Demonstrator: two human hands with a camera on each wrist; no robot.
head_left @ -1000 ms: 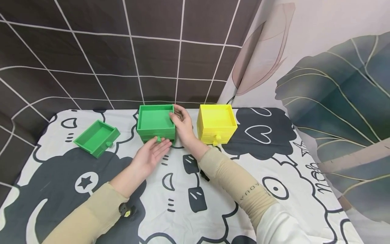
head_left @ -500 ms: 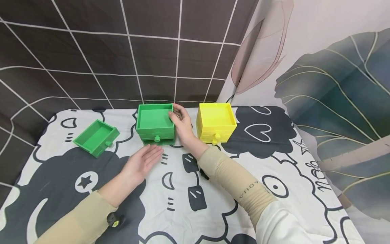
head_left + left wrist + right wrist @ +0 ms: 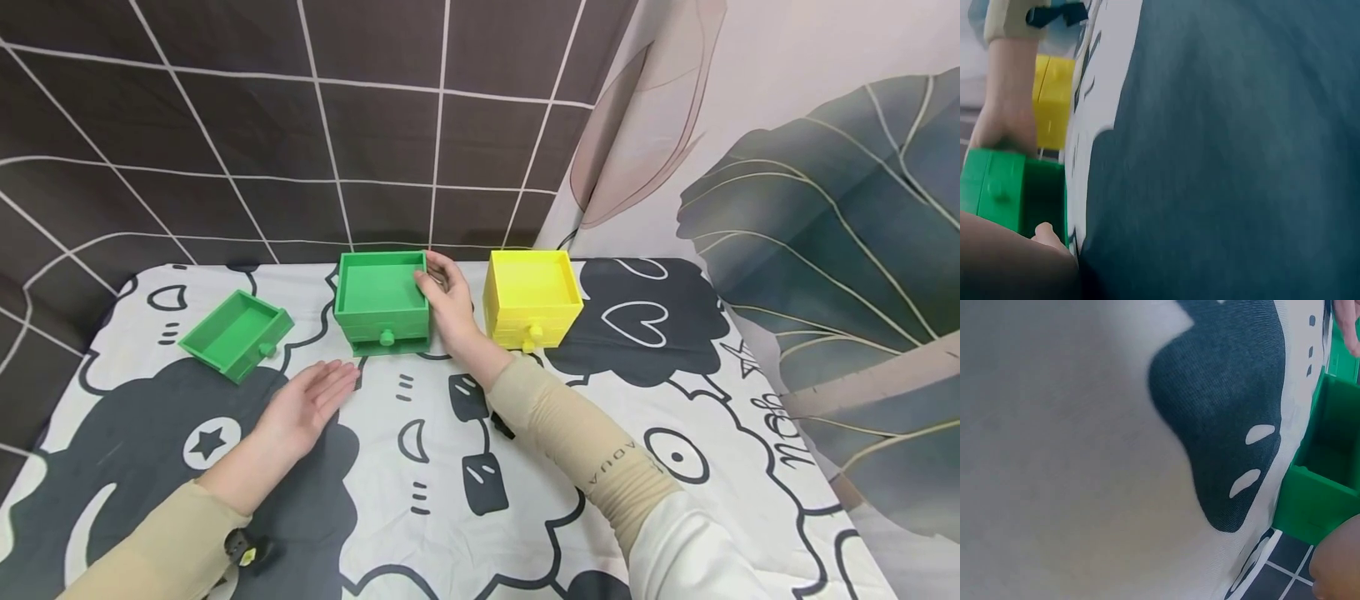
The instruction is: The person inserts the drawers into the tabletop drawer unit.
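A small green drawer box (image 3: 367, 322) stands at the back of the cloth-covered table, with a knob on its front and an open slot below that drawer. My right hand (image 3: 452, 310) grips its right side, thumb over the top rim and fingers along the outer wall. A loose green drawer (image 3: 234, 330) with a round knob lies tilted on the cloth to the left. Between the two, my left hand (image 3: 303, 406) hovers with straight fingers, palm turned up and inward, holding nothing. In the left wrist view, the dark slot (image 3: 1044, 197) of the box shows beyond a thumb.
A yellow drawer box (image 3: 495, 325) with knobs on its front stands right of the green one. A dark grid-patterned curtain (image 3: 390, 142) hangs close behind both boxes. Printed cloth (image 3: 405, 533) covers the table.
My left hand has drawn away from the green box's front knob, down and left toward the loose drawer. The right hand keeps its hold on the box, and the boxes stay put.
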